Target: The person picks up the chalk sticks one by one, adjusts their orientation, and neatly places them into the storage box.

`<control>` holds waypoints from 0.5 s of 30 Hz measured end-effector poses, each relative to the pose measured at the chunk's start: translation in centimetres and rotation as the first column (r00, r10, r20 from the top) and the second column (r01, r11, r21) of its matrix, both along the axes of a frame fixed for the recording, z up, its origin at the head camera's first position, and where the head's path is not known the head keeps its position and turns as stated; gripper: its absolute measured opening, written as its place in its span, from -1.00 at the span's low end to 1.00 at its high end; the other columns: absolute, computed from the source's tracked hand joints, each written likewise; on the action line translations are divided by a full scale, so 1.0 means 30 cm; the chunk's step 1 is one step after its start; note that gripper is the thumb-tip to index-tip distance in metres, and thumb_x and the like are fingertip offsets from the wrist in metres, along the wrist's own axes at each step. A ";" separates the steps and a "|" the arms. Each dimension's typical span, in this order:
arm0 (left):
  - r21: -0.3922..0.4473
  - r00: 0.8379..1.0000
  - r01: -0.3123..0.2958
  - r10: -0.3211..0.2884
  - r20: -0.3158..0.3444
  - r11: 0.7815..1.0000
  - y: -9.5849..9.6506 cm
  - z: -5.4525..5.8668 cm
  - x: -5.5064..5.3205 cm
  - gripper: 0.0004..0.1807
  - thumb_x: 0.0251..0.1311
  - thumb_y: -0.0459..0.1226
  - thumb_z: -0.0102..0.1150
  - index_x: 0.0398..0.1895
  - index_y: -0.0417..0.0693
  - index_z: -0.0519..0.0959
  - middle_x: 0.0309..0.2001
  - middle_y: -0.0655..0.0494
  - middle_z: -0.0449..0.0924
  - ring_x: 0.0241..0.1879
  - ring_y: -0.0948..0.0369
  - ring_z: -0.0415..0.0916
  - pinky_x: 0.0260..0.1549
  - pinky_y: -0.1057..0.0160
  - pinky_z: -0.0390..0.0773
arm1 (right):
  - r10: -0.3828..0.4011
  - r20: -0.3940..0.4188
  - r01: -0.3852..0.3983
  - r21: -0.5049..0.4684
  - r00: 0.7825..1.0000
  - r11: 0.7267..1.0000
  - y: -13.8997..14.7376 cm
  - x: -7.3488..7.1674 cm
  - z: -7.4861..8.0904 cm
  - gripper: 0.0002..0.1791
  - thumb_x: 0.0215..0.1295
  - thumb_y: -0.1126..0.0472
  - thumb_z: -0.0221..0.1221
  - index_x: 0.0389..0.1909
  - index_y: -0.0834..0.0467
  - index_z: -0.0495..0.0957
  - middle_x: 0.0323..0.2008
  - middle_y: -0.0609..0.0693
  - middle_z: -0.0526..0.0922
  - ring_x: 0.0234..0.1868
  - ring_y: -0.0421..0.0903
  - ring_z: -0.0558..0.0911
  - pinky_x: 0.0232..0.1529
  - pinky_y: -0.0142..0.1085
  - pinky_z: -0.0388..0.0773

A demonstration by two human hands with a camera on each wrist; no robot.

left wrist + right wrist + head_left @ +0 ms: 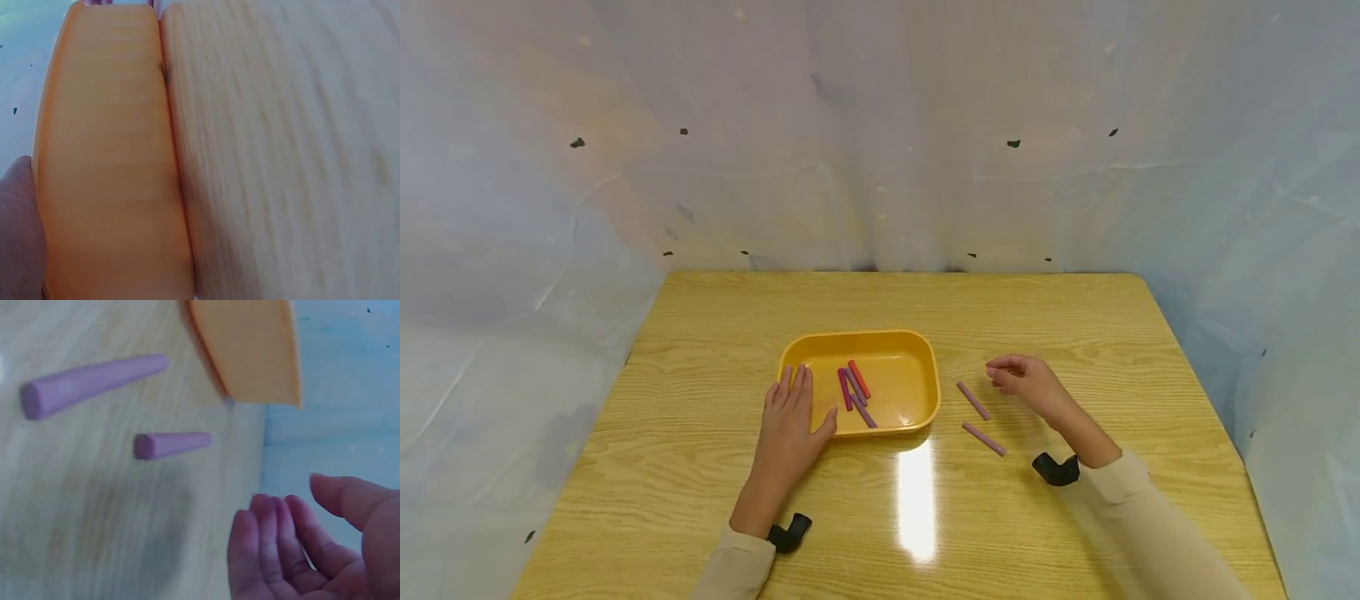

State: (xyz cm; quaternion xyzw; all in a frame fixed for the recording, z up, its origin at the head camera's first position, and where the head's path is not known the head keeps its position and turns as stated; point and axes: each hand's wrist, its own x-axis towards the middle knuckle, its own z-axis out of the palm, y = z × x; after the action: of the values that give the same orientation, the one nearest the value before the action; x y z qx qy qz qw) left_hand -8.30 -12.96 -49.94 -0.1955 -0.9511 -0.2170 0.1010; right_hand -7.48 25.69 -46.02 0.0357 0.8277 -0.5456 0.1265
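A yellow-orange tray [917,341] holds several short, chalk-like sticks: a red stick [859,379], a magenta stick [845,389] and purple sticks [863,411]. My left hand [791,433] rests on the tray's near left corner, fingers extended over the rim and thumb at the front edge. In the left wrist view the thumb [19,231] lies against the tray's outer wall. Two light purple sticks [94,384] [175,444] lie on the table right of the tray. Just beyond them, my right hand [1030,385] hovers with loosely bent fingers, thumb apart, holding nothing.
The wood-grain table [715,308] carries the tray near its middle. Pale sheeting [880,200] with small dark marks hangs behind and on both sides. Each wrist wears a black mount [1056,469], and light glares off the table in front of the tray.
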 end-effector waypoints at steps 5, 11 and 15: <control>-0.002 1.000 -0.001 0.001 -0.001 1.000 -0.001 -0.006 0.001 -0.15 0.20 0.09 0.00 0.35 -0.36 0.13 0.35 -0.21 0.11 0.39 -0.07 -0.09 0.28 -0.09 -0.09 | 0.062 -0.024 -0.055 0.205 0.998 0.977 -0.021 0.022 -0.031 -0.63 0.33 0.16 0.09 0.01 0.34 0.51 -0.14 0.20 0.60 -0.11 0.11 0.57 -0.13 -0.09 0.54; 0.001 1.000 0.004 -0.004 -0.010 1.000 -0.003 -0.011 -0.002 -0.15 0.21 0.11 -0.03 0.36 -0.35 0.12 0.35 -0.21 0.11 0.39 -0.07 -0.09 0.28 -0.09 -0.09 | 0.091 -0.035 -0.077 0.300 0.995 0.951 -0.048 0.033 -0.038 -0.71 0.29 0.20 0.13 -0.09 0.31 0.55 -0.21 0.13 0.61 -0.15 0.09 0.58 -0.12 -0.05 0.51; -0.001 1.000 0.004 -0.004 -0.012 1.000 -0.004 -0.010 -0.003 -0.14 0.21 0.12 -0.05 0.37 -0.34 0.12 0.36 -0.20 0.11 0.39 -0.05 -0.11 0.29 -0.07 -0.12 | 0.088 -0.039 -0.070 0.337 0.995 0.939 -0.058 0.034 -0.044 -0.73 0.25 0.19 0.16 -0.14 0.30 0.57 -0.27 0.07 0.62 -0.19 0.07 0.59 -0.14 -0.05 0.51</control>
State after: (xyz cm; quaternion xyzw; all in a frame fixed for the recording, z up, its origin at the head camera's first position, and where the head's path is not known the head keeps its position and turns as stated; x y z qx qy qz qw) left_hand -8.38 -13.06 -50.24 -0.1985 -0.9502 -0.2157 0.1061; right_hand -6.45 23.94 -47.34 0.0088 0.9123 -0.3920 0.1184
